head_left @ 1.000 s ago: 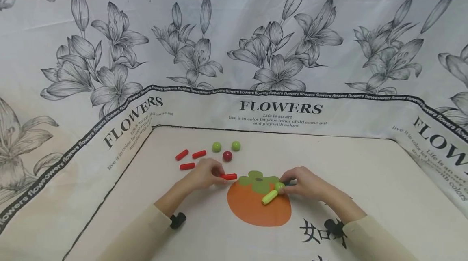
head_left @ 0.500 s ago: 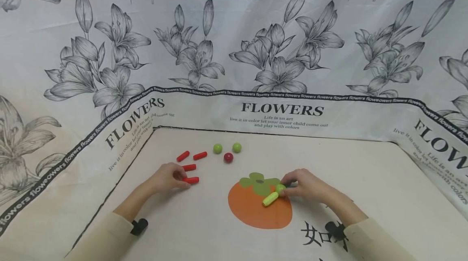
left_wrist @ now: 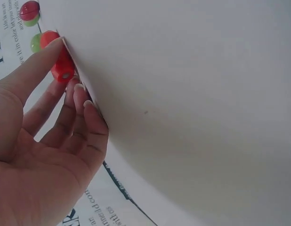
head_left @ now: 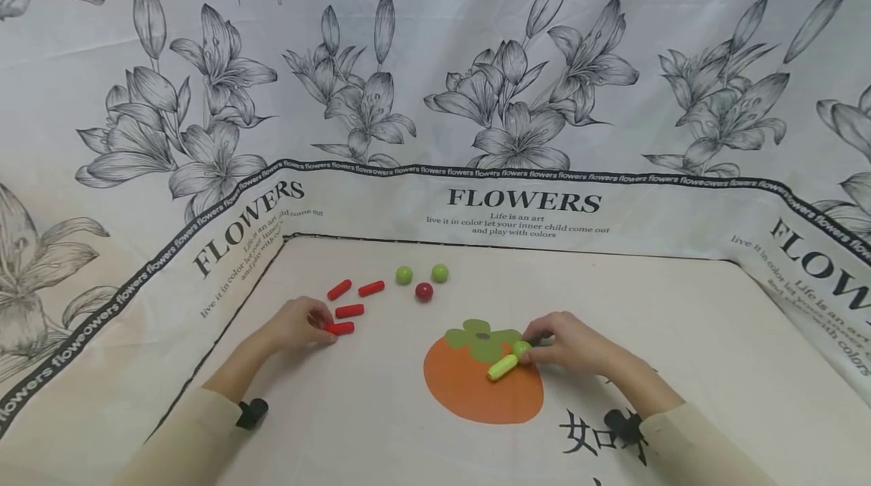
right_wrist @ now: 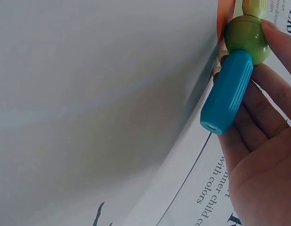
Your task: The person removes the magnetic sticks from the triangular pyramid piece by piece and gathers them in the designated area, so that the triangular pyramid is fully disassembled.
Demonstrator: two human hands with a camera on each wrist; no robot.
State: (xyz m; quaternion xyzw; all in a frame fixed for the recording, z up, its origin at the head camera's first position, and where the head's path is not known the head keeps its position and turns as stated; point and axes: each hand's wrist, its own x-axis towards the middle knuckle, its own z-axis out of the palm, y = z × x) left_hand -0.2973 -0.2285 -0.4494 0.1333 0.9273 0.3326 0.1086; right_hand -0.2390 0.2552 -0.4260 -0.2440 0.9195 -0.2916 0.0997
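My left hand pinches a short red rod between thumb and fingers, low over the table at the left. In the left wrist view one end of this red rod faces the camera. Just beyond it lie more red rods. My right hand grips a green ball above the printed orange persimmon. A yellow-green rod joins the ball on one side. On its other side a ribbed blue rod sticks out towards the palm.
Two loose green balls and a dark red ball sit behind the persimmon print, right of the red rods. A white cloth printed with flowers rises behind the table. Black cameras are strapped to both wrists.
My left hand has carried the red rod leftward, from beside the persimmon print to the other red rods. My right hand has stayed in place with the joined pieces.
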